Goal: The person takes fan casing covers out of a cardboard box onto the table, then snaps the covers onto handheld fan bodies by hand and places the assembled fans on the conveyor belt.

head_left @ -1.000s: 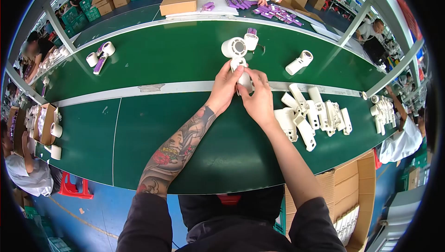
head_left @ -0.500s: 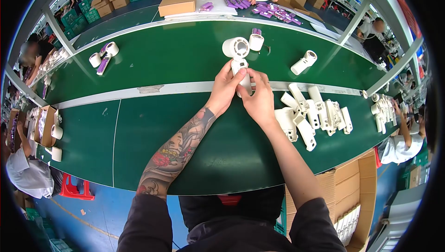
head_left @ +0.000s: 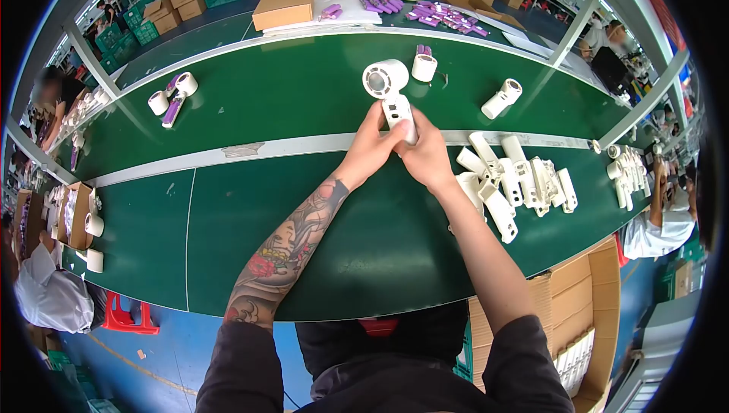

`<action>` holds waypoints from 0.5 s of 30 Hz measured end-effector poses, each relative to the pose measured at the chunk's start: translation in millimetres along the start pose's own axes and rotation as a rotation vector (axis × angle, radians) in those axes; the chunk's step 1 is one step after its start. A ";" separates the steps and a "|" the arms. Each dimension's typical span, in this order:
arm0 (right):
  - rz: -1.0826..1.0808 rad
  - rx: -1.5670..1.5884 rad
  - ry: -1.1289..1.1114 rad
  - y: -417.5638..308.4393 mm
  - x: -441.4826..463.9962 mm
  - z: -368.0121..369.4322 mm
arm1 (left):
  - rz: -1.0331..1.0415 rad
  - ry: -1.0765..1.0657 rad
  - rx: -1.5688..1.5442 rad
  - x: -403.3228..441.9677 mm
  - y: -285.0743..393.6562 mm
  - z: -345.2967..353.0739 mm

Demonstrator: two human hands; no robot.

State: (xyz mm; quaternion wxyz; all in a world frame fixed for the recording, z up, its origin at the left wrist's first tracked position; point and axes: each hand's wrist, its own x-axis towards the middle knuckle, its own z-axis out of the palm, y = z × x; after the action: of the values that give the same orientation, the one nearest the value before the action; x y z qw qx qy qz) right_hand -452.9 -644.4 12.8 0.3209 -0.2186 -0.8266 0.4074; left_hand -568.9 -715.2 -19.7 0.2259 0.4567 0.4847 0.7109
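A white handheld fan (head_left: 385, 79) with a round head is held up over the pale strip that crosses the green bench. My left hand (head_left: 372, 147) wraps the left side of its handle, thumb across the front. Closed around the right side and lower end of the same handle is my right hand (head_left: 427, 152). Small dark openings show on the handle's front. Just beyond stands a white fan head (head_left: 423, 68) with a purple battery behind it. To my right lies a pile of white handle shells (head_left: 510, 178), partly hidden by my right forearm.
Another white fan (head_left: 502, 99) lies at the right. White fan heads with purple batteries (head_left: 174, 109) sit at the left. A person across the bench handles purple batteries (head_left: 448, 17). An open carton (head_left: 581, 291) holding white parts stands low at the right.
The handle's front now shows more. My right fingers have moved from the front of the handle to around its lower right side. The person opposite has raised a purple battery.
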 end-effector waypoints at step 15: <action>0.120 -0.245 -0.125 -13.0 19.5 8.0 | -0.153 0.166 0.034 1.8 4.9 3.0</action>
State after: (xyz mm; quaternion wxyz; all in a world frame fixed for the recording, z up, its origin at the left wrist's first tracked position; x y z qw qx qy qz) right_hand -473.5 -644.0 26.5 0.2147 -0.2795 -0.8738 0.3350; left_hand -566.6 -714.4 -14.2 0.2307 0.3616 0.5472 0.7188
